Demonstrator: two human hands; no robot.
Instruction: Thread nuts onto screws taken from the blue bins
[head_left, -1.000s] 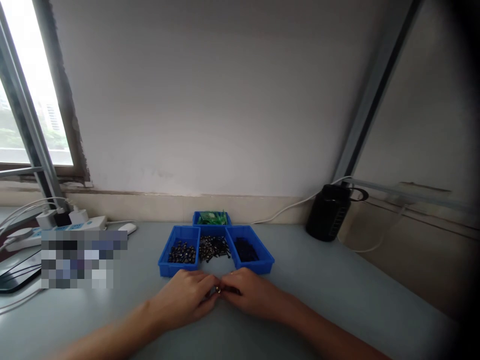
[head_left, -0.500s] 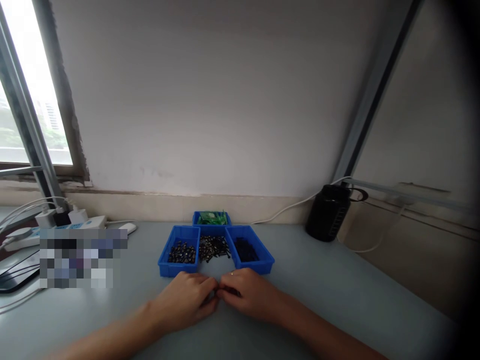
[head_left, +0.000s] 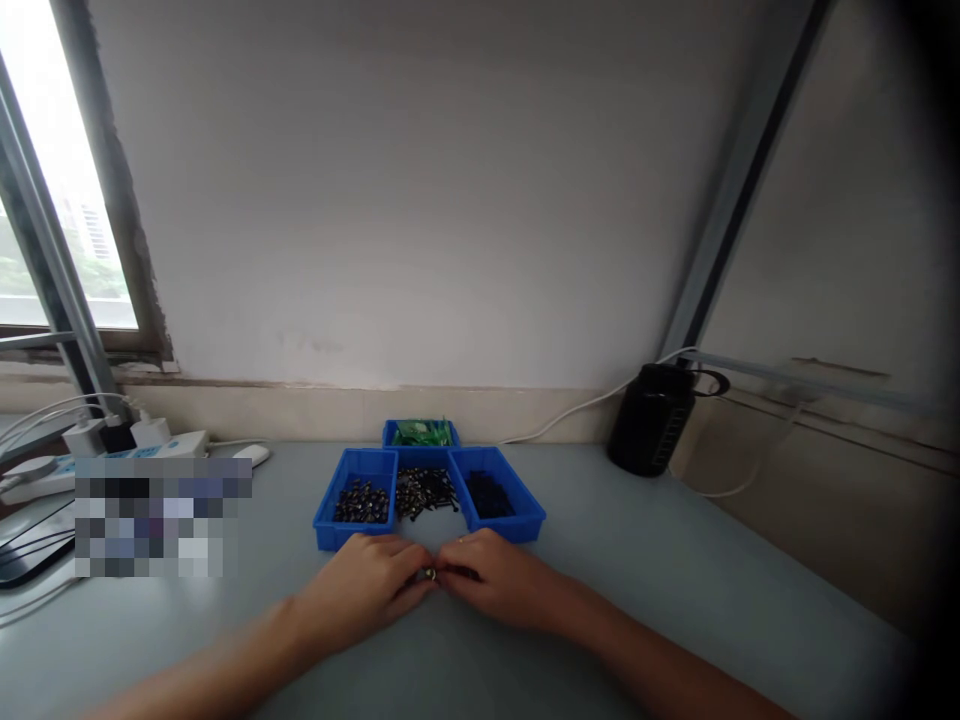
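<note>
My left hand point(head_left: 373, 578) is closed in a pinch on a small brass-coloured metal piece point(head_left: 430, 574), which glints between thumb and fingers. My right hand point(head_left: 489, 576) is closed too, its fingertips meeting those of the left; what they hold is hidden. Both hands are just above the grey table, in front of the blue bins. The left blue bin point(head_left: 324, 536) has many small shiny metal parts point(head_left: 363, 502) in it. Black parts point(head_left: 489, 495) fill part of the right blue bin point(head_left: 525, 528). Between these bins lies a heap of dark screws point(head_left: 429, 490).
Behind the heap, another blue bin point(head_left: 388, 434) holds green packets point(head_left: 421, 433). A black bottle point(head_left: 649, 420) stands at the right by a white cable point(head_left: 566, 411). At the left are a power strip point(head_left: 176, 450), a white mouse point(head_left: 252, 455) and a phone-like device point(head_left: 34, 545).
The brass-coloured piece now shows between the fingertips, where it was hidden before. Both hands stay together with slight finger movement. The whole view has shifted a little.
</note>
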